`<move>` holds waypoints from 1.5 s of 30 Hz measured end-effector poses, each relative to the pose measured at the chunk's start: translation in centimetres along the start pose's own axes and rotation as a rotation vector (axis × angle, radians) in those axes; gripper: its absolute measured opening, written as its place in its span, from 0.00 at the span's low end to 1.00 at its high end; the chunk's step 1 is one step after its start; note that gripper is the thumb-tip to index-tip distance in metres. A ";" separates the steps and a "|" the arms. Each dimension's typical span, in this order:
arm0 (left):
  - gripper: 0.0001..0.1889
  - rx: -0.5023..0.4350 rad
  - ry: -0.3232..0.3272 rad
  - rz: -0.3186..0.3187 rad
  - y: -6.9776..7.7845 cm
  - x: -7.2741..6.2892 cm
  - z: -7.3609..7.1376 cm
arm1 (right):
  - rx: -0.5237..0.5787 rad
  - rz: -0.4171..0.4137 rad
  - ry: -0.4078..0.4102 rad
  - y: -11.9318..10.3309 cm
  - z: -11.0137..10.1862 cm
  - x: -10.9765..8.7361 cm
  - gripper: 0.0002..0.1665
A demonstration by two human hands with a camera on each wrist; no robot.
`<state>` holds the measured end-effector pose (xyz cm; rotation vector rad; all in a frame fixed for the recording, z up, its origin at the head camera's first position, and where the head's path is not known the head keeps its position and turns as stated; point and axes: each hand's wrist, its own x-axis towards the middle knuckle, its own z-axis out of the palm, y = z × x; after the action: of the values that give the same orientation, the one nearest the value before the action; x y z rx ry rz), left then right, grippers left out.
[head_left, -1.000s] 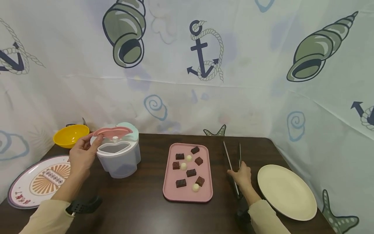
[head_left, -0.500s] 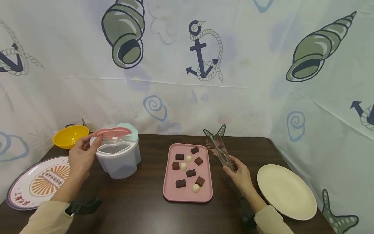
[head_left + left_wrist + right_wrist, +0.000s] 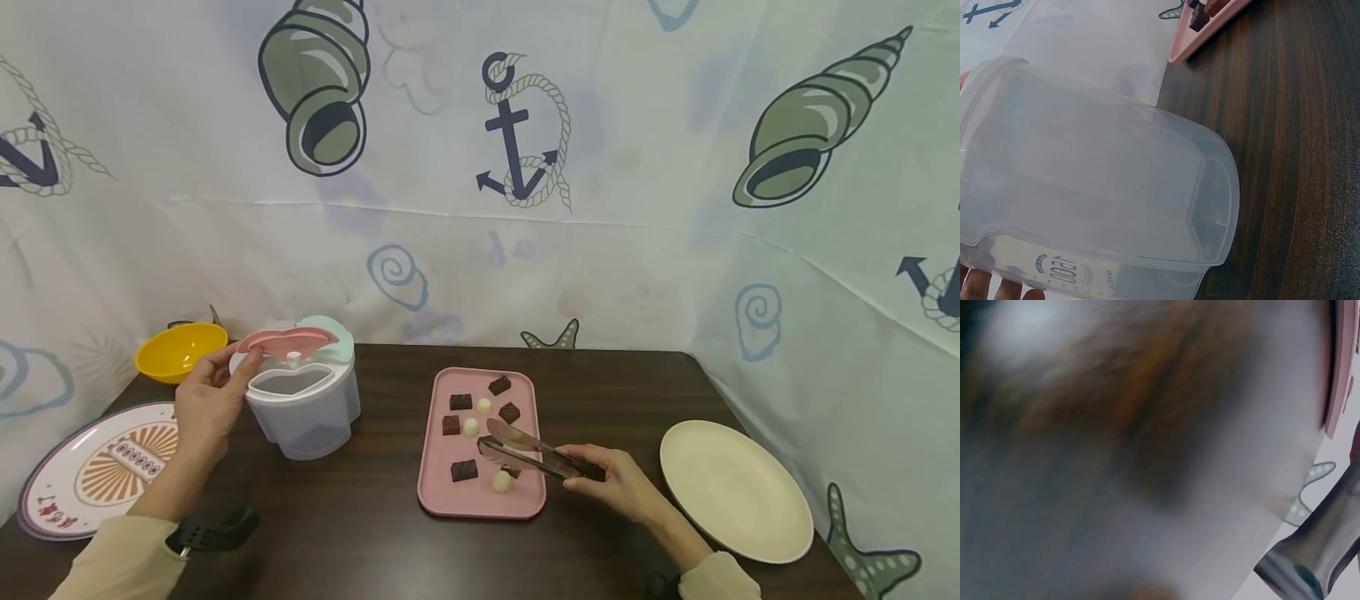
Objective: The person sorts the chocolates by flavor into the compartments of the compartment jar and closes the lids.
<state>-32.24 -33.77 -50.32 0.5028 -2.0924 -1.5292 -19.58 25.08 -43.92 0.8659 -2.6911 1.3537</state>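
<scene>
Tongs (image 3: 570, 467) slant over the pink tray (image 3: 480, 502), pinched near their joined end by the right hand (image 3: 618, 483); whether the tips touch the dark chocolates (image 3: 464, 471) lying there is hard to tell. They look smooth and springy; the chocolates should be firm but easily marked, best taken gently by their sides. The left hand (image 3: 210, 404) grips the translucent container (image 3: 307, 421) at its raised pink flap (image 3: 288, 340).

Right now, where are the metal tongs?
In the head view, the metal tongs are just right of centre, held by the right hand, extending over the pink tray.
</scene>
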 end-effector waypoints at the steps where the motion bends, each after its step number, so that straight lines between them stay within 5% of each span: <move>1: 0.32 0.001 0.001 0.002 -0.1 0.1 0.0 | -0.008 -0.003 -0.009 0.0 -0.1 -0.2 0.24; 4: 0.32 0.004 0.001 -0.011 0.5 -0.1 -0.1 | -0.005 -0.009 -0.035 0.1 -0.2 -0.5 0.24; 9: 0.33 0.029 -0.024 -0.085 7.2 -4.6 -0.9 | 0.027 -0.037 -0.075 -0.1 -0.1 -0.9 0.24; 11: 0.32 0.012 -0.023 -0.091 8.1 -5.4 -0.9 | 0.031 -0.050 -0.083 -0.3 -0.1 -1.1 0.23; 17: 0.31 0.030 0.001 -0.014 1.4 -1.0 -0.1 | -0.008 -0.095 -0.088 -0.2 0.0 -1.3 0.22; 20: 0.31 0.032 0.002 0.002 -0.6 0.5 0.1 | -0.020 -0.096 -0.107 0.0 0.1 -1.4 0.22; 34: 0.31 0.055 0.002 0.020 -0.8 0.5 0.2 | -0.026 -0.103 -0.113 0.4 0.2 -1.4 0.20; 39: 0.31 -0.010 -0.019 0.017 2.1 -1.7 -0.8 | -0.029 -0.103 -0.098 0.4 0.6 -1.2 0.19; 45: 0.32 0.005 -0.040 -0.025 8.0 -5.7 -1.3 | -0.031 -0.135 -0.063 0.7 0.5 -1.3 0.18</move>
<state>-26.93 -29.11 -43.37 0.5061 -2.1285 -1.5606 -18.66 25.67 -45.04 1.0831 -2.6349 1.2756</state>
